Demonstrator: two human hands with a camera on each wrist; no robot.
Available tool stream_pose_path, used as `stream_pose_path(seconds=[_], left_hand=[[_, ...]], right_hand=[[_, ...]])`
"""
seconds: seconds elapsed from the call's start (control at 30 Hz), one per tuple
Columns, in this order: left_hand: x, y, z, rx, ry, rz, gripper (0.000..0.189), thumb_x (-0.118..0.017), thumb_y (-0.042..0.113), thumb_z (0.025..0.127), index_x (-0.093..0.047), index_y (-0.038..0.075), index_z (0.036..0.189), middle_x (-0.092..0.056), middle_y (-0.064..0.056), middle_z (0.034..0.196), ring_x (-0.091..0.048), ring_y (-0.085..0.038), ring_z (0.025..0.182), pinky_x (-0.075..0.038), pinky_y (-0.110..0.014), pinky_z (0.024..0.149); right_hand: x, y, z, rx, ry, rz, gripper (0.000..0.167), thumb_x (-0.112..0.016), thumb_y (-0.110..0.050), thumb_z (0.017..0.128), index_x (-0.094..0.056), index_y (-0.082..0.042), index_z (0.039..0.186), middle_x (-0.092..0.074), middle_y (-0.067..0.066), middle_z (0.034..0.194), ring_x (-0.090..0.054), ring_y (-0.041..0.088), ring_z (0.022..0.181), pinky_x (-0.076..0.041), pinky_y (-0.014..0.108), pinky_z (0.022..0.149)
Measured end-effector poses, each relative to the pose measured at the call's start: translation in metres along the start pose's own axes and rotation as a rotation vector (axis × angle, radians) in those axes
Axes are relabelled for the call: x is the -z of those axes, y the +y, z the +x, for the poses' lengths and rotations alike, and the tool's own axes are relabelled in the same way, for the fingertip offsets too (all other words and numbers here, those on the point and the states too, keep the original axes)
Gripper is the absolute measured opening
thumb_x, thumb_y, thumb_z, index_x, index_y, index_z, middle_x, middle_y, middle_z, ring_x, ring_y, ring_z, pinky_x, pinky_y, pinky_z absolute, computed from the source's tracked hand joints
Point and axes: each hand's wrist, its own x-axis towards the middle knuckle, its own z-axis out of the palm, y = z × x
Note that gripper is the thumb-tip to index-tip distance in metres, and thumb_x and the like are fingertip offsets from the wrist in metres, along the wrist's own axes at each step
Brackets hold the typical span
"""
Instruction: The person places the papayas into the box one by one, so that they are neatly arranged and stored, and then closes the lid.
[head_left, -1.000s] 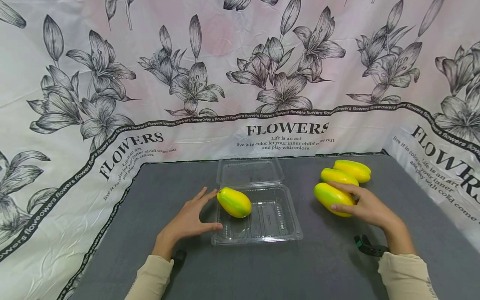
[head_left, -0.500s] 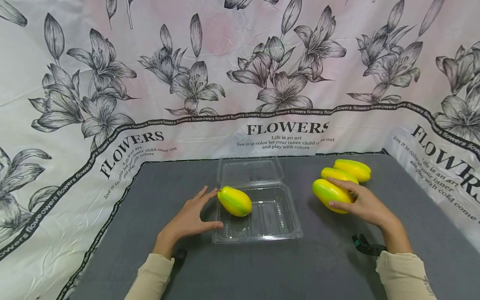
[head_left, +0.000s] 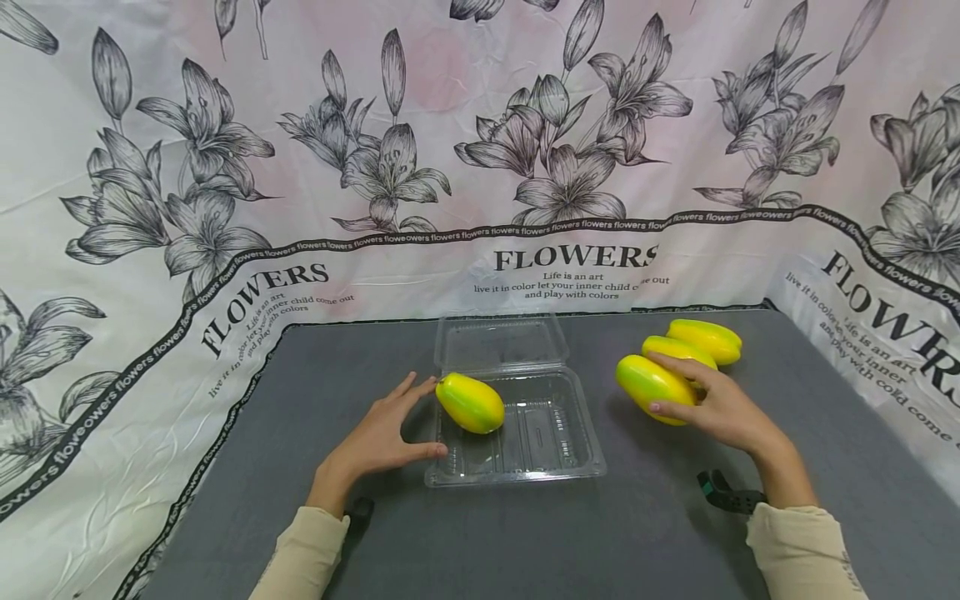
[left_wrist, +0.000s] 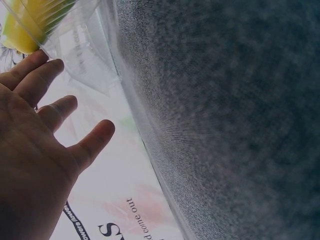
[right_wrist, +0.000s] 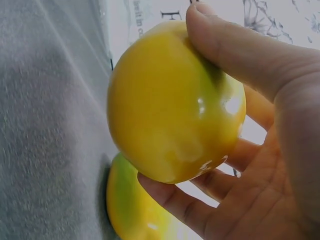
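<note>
My right hand (head_left: 723, 410) grips a yellow-green papaya (head_left: 651, 387), thumb on one side and fingers curled round the other. In the right wrist view that papaya (right_wrist: 170, 105) appears held above another papaya (right_wrist: 132, 200). At the middle stands a clear plastic clamshell box (head_left: 551, 479), its lid (head_left: 501, 343) laid back. One papaya (head_left: 470, 403) sits at the left of its base. My left hand (head_left: 378, 442) is spread at the box's left edge, fingertips by the papaya's stem end. In the left wrist view this hand (left_wrist: 37, 127) has extended fingers and grips nothing.
Two more papayas lie at the back right, a nearer one (head_left: 678, 350) and a farther one (head_left: 705, 340). A grey cloth (head_left: 360, 542) covers the table. A flower-printed sheet (head_left: 420, 283) hangs behind and along the sides.
My right hand has moved slightly left and away from me with the gripped papaya, off the two others. My left hand and the box have stayed in place.
</note>
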Motion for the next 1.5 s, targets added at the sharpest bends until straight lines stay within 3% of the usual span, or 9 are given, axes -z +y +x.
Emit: stream_pose_path(seconds=[0.4,0.67,0.9,1.27,1.5], left_hand=[[0.0,0.001,0.0,0.003,-0.001,-0.002,0.1,-0.081,0.059,0.078,-0.031,0.035,0.161,-0.015,-0.012,0.172,-0.019,-0.043,0.157,-0.02,-0.079,0.114],[0.0,0.002,0.001,-0.003,0.002,-0.001,0.101,-0.081,0.06,0.078,-0.03,0.034,0.161,-0.015,-0.012,0.172,-0.018,-0.041,0.158,-0.019,-0.079,0.115],[-0.001,0.001,0.001,-0.005,0.004,0.007,0.1,-0.081,0.059,0.078,-0.03,0.033,0.161,-0.016,-0.013,0.172,-0.019,-0.042,0.157,-0.02,-0.079,0.114],[0.0,0.002,0.0,0.014,0.0,0.009,0.101,-0.081,0.061,0.078,-0.031,0.035,0.161,-0.015,-0.012,0.172,-0.019,-0.043,0.157,-0.02,-0.079,0.114],[0.0,0.001,0.0,0.004,0.003,0.004,0.101,-0.08,0.063,0.077,-0.031,0.036,0.161,-0.015,-0.012,0.172,-0.02,-0.044,0.156,-0.021,-0.08,0.113]], right_hand=[[-0.016,-0.008,0.009,0.091,0.004,0.07,0.071,-0.081,-0.026,0.089,-0.05,-0.014,0.152,-0.054,0.013,0.15,-0.047,-0.001,0.113,-0.042,0.021,0.089],[-0.024,-0.016,0.011,0.076,-0.01,0.053,0.073,-0.081,-0.03,0.089,-0.049,-0.014,0.152,-0.056,0.013,0.148,-0.053,0.013,0.103,-0.046,0.029,0.085],[-0.029,-0.024,0.012,0.113,0.007,0.052,0.074,-0.081,-0.028,0.088,-0.048,-0.014,0.153,-0.06,0.01,0.143,-0.053,0.013,0.098,-0.046,0.031,0.083],[-0.041,-0.036,0.015,0.158,0.058,0.048,0.078,-0.084,-0.027,0.085,-0.047,-0.014,0.153,-0.062,0.011,0.139,-0.057,0.016,0.108,-0.049,0.033,0.089],[-0.05,-0.047,0.016,0.144,0.038,0.075,0.079,-0.084,-0.031,0.085,-0.047,-0.018,0.154,-0.057,0.01,0.145,-0.058,0.02,0.111,-0.051,0.04,0.088]])
